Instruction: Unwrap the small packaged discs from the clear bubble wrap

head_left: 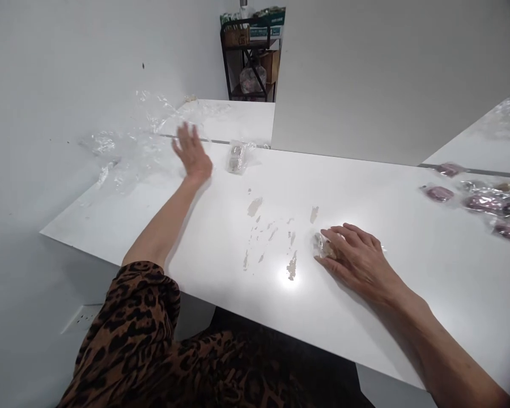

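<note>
White wall (68, 62) is running along the left side of our table (221, 243), and scuffs (292, 266) are marking the middle of its top. Beyond the scuffs a grey panel (365, 73) is standing, and past its left edge a dark shelf (246, 47) is holding boxes and bags.

Just right of the scuffs, our right hand (352, 255) is pinching a packet (323, 245), its fingers curving over the far side and its thumb lying along the near side. The packet is resting low at the table, one end poking out past the fingertips towards the scuffs while the rest is hiding beneath the hand.

Left of the scuffs and farther off, our left hand (191, 153) is reaching out with its fingers spread. It is blurring a little, and we are not managing to tell whether it is touching the crumpled film (131, 150) around it. Beyond the scuffs a wrapped bundle (237, 158) is lying near that hand. Well right of the scuffs, a pile (487, 203) of wrapped pieces is lying, several showing pink.
</note>
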The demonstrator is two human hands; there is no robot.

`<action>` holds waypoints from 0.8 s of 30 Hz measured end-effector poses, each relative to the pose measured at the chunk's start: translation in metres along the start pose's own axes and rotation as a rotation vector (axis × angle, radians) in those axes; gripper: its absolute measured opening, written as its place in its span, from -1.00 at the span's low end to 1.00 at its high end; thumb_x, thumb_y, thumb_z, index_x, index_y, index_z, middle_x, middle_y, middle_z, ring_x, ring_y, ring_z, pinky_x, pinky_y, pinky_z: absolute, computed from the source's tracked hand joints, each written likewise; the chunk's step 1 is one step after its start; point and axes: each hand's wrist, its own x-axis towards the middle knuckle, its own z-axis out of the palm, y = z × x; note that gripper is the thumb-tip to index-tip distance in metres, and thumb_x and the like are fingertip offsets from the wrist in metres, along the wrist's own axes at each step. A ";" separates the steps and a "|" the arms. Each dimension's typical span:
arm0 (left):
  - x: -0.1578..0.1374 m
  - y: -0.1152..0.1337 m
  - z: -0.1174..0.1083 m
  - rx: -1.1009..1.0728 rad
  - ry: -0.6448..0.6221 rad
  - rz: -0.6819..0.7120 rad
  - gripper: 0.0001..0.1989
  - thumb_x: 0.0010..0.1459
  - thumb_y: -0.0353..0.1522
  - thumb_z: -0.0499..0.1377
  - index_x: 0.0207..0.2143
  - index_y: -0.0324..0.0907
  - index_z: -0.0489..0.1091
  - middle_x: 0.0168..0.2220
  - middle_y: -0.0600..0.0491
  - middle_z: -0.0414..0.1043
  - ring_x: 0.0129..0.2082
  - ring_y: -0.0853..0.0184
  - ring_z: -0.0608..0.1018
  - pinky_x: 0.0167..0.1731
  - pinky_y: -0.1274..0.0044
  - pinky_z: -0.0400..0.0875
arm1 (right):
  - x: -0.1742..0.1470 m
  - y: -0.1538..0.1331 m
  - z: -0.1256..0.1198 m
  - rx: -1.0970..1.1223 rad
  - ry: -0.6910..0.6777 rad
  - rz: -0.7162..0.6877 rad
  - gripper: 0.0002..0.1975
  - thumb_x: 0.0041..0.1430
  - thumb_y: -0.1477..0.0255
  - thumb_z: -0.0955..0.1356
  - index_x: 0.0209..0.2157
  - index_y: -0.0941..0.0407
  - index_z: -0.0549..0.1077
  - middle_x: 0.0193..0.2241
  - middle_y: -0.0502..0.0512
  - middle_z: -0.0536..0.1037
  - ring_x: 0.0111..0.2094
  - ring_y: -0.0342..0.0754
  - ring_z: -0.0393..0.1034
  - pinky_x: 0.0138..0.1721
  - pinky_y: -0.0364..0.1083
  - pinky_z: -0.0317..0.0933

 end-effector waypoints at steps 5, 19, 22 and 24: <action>-0.021 0.058 0.039 -0.070 -0.328 0.236 -0.19 0.31 0.01 0.03 0.50 -0.05 -0.04 0.53 -0.14 -0.13 0.49 -0.17 -0.01 0.36 -0.03 -0.07 | -0.008 0.001 -0.005 -0.016 -0.034 -0.025 -0.56 0.41 0.07 0.20 0.13 -0.12 0.52 0.18 0.19 0.50 0.20 0.26 0.37 0.10 0.24 0.27; -0.099 0.066 0.028 -0.431 -0.416 0.240 -0.35 0.22 -0.23 0.20 0.34 -0.13 0.23 0.38 -0.19 0.06 0.37 0.01 0.25 0.38 0.24 0.11 | 0.005 0.172 -0.055 -0.060 0.481 0.419 -0.34 0.22 -0.16 0.30 0.13 0.00 0.49 0.23 0.41 0.38 0.35 0.47 0.12 0.24 0.50 -0.03; -0.144 0.083 0.020 -0.732 -0.455 0.185 -0.30 0.15 -0.28 0.27 0.33 -0.15 0.22 0.32 -0.21 0.15 0.30 0.06 0.34 0.34 0.28 0.21 | 0.025 0.094 -0.047 0.490 0.433 0.458 -0.43 0.18 -0.09 0.38 0.01 0.04 0.51 0.06 0.32 0.51 0.12 0.28 0.41 0.09 0.34 0.30; -0.176 0.098 0.013 -0.913 -0.493 0.167 -0.27 0.12 -0.25 0.31 0.33 -0.13 0.21 0.32 -0.22 0.17 0.27 0.07 0.37 0.31 0.27 0.25 | 0.034 0.034 -0.040 0.903 0.315 0.503 -0.37 0.03 -0.10 0.47 -0.02 0.05 0.48 0.02 0.28 0.53 -0.03 0.18 0.48 -0.15 0.16 0.45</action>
